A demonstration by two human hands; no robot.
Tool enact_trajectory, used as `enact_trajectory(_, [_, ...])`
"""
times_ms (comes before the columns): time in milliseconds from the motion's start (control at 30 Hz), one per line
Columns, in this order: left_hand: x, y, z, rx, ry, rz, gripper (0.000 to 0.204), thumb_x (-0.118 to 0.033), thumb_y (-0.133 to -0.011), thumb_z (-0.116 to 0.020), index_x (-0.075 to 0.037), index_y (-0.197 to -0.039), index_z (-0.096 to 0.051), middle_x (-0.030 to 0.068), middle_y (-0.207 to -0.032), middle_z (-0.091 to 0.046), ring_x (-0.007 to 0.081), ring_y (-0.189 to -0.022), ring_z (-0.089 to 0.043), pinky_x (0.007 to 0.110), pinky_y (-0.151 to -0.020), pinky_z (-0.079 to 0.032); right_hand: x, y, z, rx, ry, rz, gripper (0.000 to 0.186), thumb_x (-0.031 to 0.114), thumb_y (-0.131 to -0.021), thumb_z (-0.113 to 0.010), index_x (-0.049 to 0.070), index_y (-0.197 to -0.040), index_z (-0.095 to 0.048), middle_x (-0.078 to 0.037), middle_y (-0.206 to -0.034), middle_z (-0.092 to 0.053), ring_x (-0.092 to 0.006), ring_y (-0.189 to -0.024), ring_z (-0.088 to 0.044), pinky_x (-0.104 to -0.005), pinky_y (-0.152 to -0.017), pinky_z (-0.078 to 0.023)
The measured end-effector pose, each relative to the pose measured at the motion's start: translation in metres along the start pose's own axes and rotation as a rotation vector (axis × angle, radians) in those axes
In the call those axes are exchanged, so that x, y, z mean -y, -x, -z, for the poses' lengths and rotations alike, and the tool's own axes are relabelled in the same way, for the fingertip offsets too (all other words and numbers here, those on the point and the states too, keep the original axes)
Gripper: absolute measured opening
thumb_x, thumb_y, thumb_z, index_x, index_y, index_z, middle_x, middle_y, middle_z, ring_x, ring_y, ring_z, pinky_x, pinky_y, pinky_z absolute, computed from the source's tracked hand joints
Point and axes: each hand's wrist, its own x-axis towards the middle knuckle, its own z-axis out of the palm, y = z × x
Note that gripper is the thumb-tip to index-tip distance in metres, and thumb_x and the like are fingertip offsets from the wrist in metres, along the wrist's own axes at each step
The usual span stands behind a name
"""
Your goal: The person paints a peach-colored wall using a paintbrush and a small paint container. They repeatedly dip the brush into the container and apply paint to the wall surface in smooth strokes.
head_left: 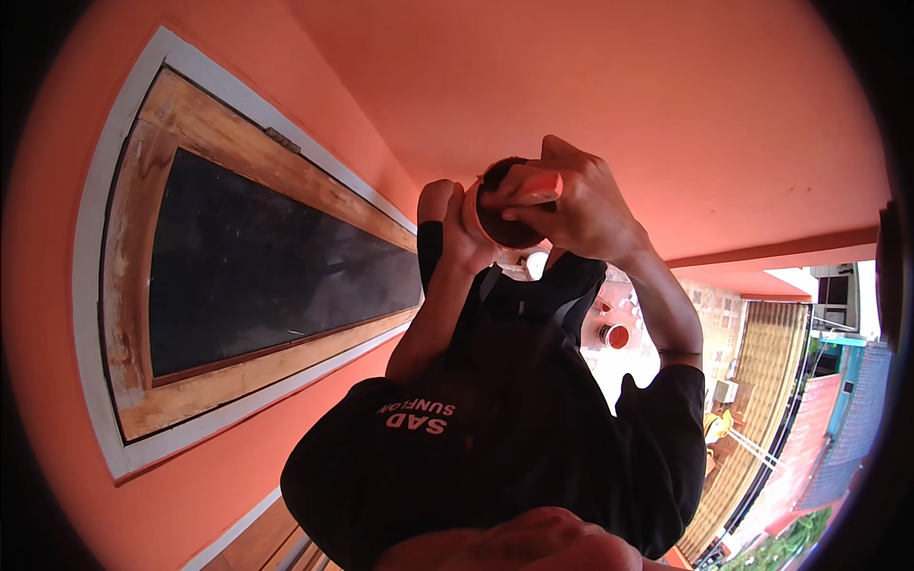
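Raised in front of my chest is a small round container (pixel 505 228) with a dark reddish inside. My left hand (pixel 457 224) is wrapped round its left side. My right hand (pixel 581 205) is over the container's right side, closed on a short red handle (pixel 541 187), which looks like a brush's; its fingers reach into the rim, and whatever is at the handle's other end is hidden by them and the container.
A wooden-framed dark window (pixel 267 276) fills the left, set in an orange wall (pixel 666 143). Below, a bucket of red paint (pixel 614 335) stands on the patterned floor (pixel 709 319). A railing (pixel 762 381) with roofs and plants beyond runs along the right.
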Motion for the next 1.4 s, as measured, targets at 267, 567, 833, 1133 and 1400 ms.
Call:
enact_trajectory(267, [0.0, -0.004, 0.001, -0.027, 0.073, -0.008, 0.085, -0.071, -0.099, -0.028, -0.01, -0.157, -0.035, 0.0202, -0.159, -0.039, 0.0397, -0.147, -0.041, 0.066, -0.116, -0.038, -0.008, -0.004, 0.0, 0.02, 0.033, 0.004, 0.019, 0.025, -0.077, -0.085, 0.017, -0.092, -0.077, -0.01, -0.081, -0.054, -0.0292, -0.079, -0.061, -0.0422, -0.067, -0.049])
enact_trajectory(567, [-0.001, -0.008, 0.013, 0.006, -0.172, -0.001, 0.084, -0.073, -0.098, -0.036, -0.012, -0.154, -0.039, 0.0176, -0.148, -0.051, 0.0361, -0.13, -0.059, 0.038, -0.08, -0.064, -0.017, 0.001, 0.015, -0.138, -0.126, 0.111, 0.022, 0.014, -0.076, -0.084, 0.019, -0.097, -0.081, -0.005, -0.082, -0.066, -0.0238, -0.076, -0.064, -0.0387, -0.066, -0.054])
enact_trajectory(833, [0.001, -0.014, 0.01, -0.259, -0.231, -0.08, 0.066, -0.064, -0.099, -0.044, -0.014, -0.141, -0.048, 0.0119, -0.127, -0.061, 0.0277, -0.106, -0.065, 0.037, -0.068, -0.06, -0.021, 0.003, 0.015, -0.269, 0.166, 0.388, 0.043, 0.031, -0.054, -0.076, 0.008, -0.09, -0.075, -0.001, -0.092, -0.075, -0.0219, -0.073, -0.066, -0.0327, -0.062, -0.052])
enact_trajectory(1133, [0.005, -0.021, 0.003, -0.469, -0.333, -0.158, 0.062, -0.064, -0.1, -0.037, -0.013, -0.129, -0.056, 0.0093, -0.114, -0.065, 0.0242, -0.085, -0.065, 0.037, -0.055, -0.051, -0.014, 0.006, 0.009, -0.526, 0.212, 0.294, 0.02, -0.002, -0.072, -0.082, 0.005, -0.088, -0.073, -0.005, -0.087, -0.074, -0.0246, -0.069, -0.067, -0.0336, -0.058, -0.053])
enact_trajectory(1400, [0.005, -0.017, 0.022, -0.372, -0.303, -0.152, 0.063, -0.064, -0.102, -0.044, -0.017, -0.144, -0.051, 0.0065, -0.13, -0.064, 0.0238, -0.107, -0.065, 0.038, -0.067, -0.054, -0.002, 0.009, 0.008, -0.654, 0.05, 0.067, 0.021, -0.002, -0.079, -0.078, 0.005, -0.099, -0.075, -0.005, -0.081, -0.068, -0.0213, -0.065, -0.064, -0.0329, -0.054, -0.049])
